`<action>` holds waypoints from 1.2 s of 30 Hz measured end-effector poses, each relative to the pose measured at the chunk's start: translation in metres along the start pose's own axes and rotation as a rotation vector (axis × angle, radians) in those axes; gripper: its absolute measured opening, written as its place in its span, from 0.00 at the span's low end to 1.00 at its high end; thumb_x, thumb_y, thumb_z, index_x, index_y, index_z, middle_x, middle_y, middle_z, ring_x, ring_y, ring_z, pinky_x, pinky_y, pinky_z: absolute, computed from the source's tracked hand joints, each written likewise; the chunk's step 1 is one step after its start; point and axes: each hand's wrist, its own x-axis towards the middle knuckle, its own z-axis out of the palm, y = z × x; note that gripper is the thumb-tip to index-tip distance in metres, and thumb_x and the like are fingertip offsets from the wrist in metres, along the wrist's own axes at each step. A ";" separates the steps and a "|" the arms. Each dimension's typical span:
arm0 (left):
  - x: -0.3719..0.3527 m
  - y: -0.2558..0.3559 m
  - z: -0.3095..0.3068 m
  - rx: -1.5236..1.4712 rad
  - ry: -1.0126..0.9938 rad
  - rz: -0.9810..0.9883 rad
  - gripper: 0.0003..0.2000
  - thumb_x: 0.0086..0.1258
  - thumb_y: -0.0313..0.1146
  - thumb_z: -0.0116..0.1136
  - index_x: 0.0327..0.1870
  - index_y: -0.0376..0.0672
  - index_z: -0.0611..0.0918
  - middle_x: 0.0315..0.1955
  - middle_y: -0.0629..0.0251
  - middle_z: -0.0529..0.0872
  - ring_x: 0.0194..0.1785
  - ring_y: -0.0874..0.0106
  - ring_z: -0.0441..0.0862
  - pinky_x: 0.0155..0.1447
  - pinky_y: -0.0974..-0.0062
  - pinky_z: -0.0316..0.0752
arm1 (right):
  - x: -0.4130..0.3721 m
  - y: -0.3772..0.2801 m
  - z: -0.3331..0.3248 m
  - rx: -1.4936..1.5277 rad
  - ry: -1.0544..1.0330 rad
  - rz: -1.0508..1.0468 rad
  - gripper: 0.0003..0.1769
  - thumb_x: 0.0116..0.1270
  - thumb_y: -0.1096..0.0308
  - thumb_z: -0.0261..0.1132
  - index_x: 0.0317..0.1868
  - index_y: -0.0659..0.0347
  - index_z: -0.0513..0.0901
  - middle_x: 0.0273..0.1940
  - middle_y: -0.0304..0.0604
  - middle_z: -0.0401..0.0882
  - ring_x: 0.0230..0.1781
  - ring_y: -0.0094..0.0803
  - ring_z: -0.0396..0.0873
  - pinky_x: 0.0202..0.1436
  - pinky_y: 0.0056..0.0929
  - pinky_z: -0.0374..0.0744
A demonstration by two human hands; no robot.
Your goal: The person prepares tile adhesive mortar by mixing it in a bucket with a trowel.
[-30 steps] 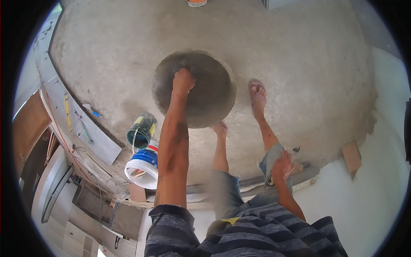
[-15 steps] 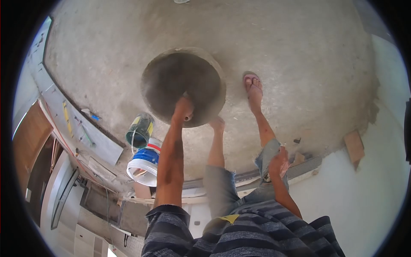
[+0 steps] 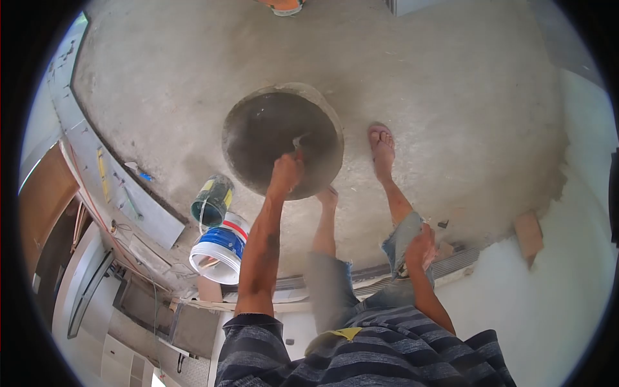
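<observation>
My left hand (image 3: 287, 173) reaches into a round, dark tub (image 3: 309, 91) with a pale, crusted rim. Its fingers are wrapped around a small hand tool (image 3: 298, 141) with a light-coloured tip, held over the dark grey inside of the tub. My right hand (image 3: 420, 248) lies at my bent right knee, against the torn jeans (image 3: 401, 240), its fingers curled. Something pale shows beside those fingers, too small to name. My left foot (image 3: 327, 196) is close to the tub's near rim, and my right foot (image 3: 382, 142) in a flip-flop stands right of it.
Left of my arm stand a green bucket (image 3: 213, 198) and a white-and-blue bucket (image 3: 219, 248). A long grey panel (image 3: 129, 200) lies along the left side of the concrete floor (image 3: 451, 84). A brown block (image 3: 529, 233) is at the right, and an orange-and-white object (image 3: 284, 8) shows at the top edge.
My left hand has moved further into the tub, and the tool's tip now shows plainly. The view has shifted, bringing the orange-and-white object in. My right hand stays at the knee.
</observation>
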 end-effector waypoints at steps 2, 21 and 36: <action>0.024 -0.011 0.006 0.065 0.086 0.042 0.21 0.68 0.43 0.49 0.36 0.28 0.81 0.29 0.37 0.82 0.38 0.46 0.82 0.44 0.54 0.75 | -0.003 -0.004 -0.009 -0.129 0.019 -0.082 0.15 0.63 0.73 0.50 0.47 0.51 0.77 0.45 0.43 0.78 0.43 0.46 0.78 0.44 0.45 0.74; 0.042 0.024 -0.051 0.401 0.323 0.233 0.08 0.61 0.33 0.52 0.32 0.39 0.82 0.28 0.48 0.83 0.33 0.55 0.84 0.39 0.61 0.80 | -0.020 -0.038 -0.032 -0.248 -0.038 -0.154 0.16 0.64 0.72 0.49 0.50 0.54 0.76 0.46 0.45 0.78 0.47 0.44 0.78 0.48 0.44 0.74; 0.042 -0.041 0.010 0.327 0.268 0.264 0.10 0.65 0.34 0.45 0.37 0.42 0.79 0.31 0.47 0.82 0.37 0.49 0.82 0.43 0.54 0.77 | -0.016 -0.009 0.005 -0.224 0.064 -0.099 0.14 0.64 0.71 0.51 0.50 0.54 0.75 0.45 0.44 0.78 0.46 0.45 0.78 0.47 0.44 0.74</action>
